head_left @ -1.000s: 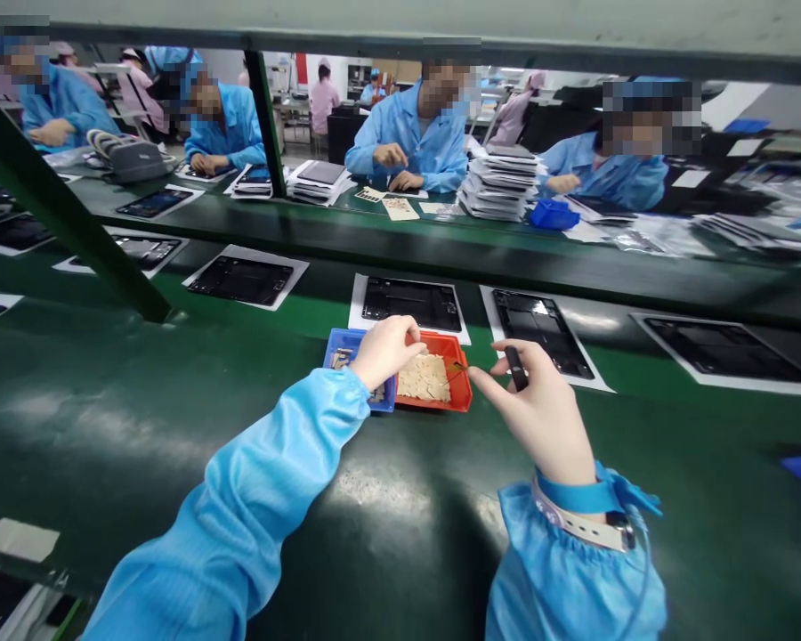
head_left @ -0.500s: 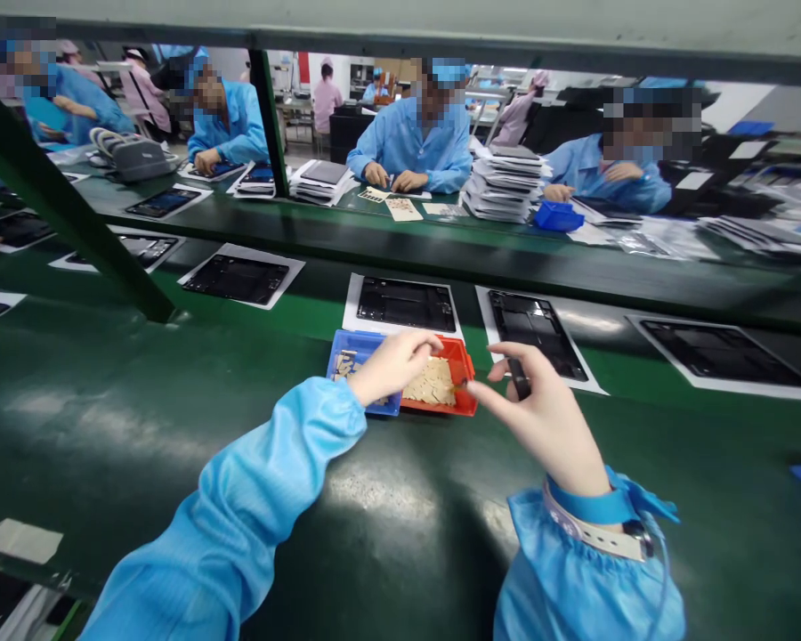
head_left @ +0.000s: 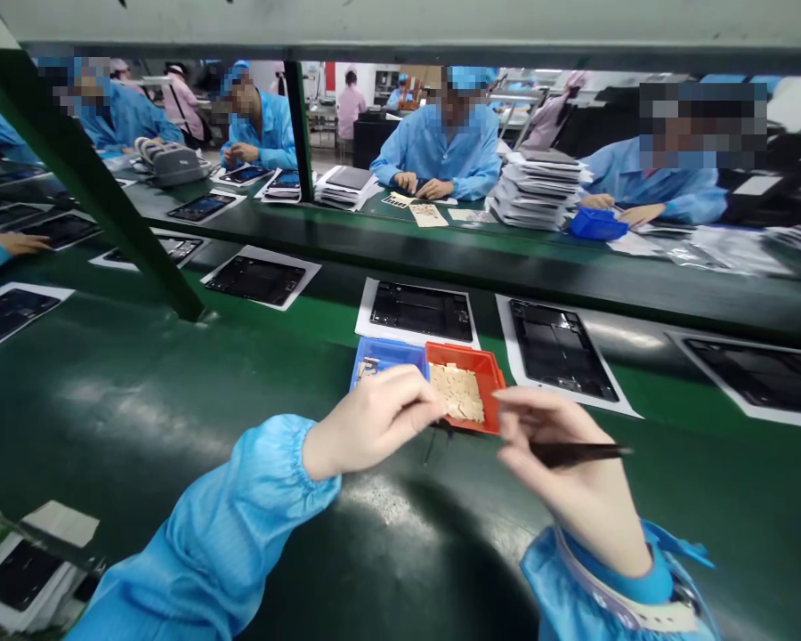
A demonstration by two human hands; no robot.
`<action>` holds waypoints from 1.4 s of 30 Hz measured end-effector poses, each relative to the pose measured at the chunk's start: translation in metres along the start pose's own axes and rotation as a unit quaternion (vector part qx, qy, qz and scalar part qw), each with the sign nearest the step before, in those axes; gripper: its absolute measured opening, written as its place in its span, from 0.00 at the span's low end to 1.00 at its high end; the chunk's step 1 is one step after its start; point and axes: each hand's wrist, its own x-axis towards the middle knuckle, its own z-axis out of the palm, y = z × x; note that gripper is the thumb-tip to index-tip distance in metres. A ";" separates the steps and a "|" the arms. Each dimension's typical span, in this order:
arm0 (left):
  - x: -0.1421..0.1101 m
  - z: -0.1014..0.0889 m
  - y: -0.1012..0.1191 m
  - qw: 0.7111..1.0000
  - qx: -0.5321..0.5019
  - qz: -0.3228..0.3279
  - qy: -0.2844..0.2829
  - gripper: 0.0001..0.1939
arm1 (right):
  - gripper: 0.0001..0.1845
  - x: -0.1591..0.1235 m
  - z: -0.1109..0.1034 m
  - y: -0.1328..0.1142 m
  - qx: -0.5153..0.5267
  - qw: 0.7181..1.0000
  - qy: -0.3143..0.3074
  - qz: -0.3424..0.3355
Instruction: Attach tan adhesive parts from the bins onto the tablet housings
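- Busy factory floor, with co-workers in blue (head_left: 471,151) facing across and people in pink (head_left: 351,109) further back. Long dark green worktop (head_left: 240,383) up front.
- Along the worktop, a row of black panels (head_left: 422,312) on white sheets (head_left: 366,316).
- Nearer in, a red bin (head_left: 492,383) with a heap of pale flat pieces (head_left: 457,387) inside. Right up against it, a blue bin (head_left: 410,352), partly behind the left hand (head_left: 374,423).
- Left hand at the red bin's near edge, thumb and forefinger pinched together. Tiny dark smudge (head_left: 442,428) just below, too blurred to name. Can't tell about any piece in that pinch.
- Right hand (head_left: 584,490) by the red bin's right side, thumb and forefinger spread apart, slim dark tool (head_left: 578,452) tucked crosswise in the palm.
- Tip: lift one piece at a time, by the edge. Probably easy to grab two, so check for doubles.
- Pinch over the bin, not past the rim. Handy for catching drops.
- Roll the tool round into the fingertips before any fine work. Likely too clumsy crosswise.
- Watch the sleeves (head_left: 206,525) and wrist strap (head_left: 652,583) near the rims. Possible snag there.
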 end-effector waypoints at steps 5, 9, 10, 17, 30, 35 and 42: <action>-0.002 -0.006 0.006 0.998 0.032 -0.053 0.021 0.08 | 0.28 -0.009 0.026 -0.001 0.066 0.974 0.209 -0.055; -0.002 -0.004 0.008 0.996 0.030 -0.068 0.043 0.07 | 0.10 -0.024 0.038 -0.005 0.080 0.965 0.250 -0.005; -0.002 -0.004 0.008 0.996 0.026 -0.071 0.047 0.07 | 0.09 -0.027 0.039 -0.005 0.072 0.966 0.248 0.005; -0.003 -0.011 0.017 0.997 -0.005 -0.053 0.049 0.07 | 0.09 -0.032 0.043 -0.002 0.024 0.972 0.232 0.021; -0.005 -0.011 0.018 0.998 -0.046 -0.043 0.013 0.07 | 0.06 -0.023 0.043 -0.009 0.110 0.985 0.134 -0.010; -0.007 -0.009 0.018 0.998 -0.038 -0.054 0.003 0.06 | 0.06 -0.024 0.041 -0.010 0.102 0.985 0.136 0.007; -0.003 -0.014 0.024 0.993 0.040 -0.107 -0.004 0.07 | 0.05 -0.027 0.044 -0.007 0.076 0.985 0.154 0.000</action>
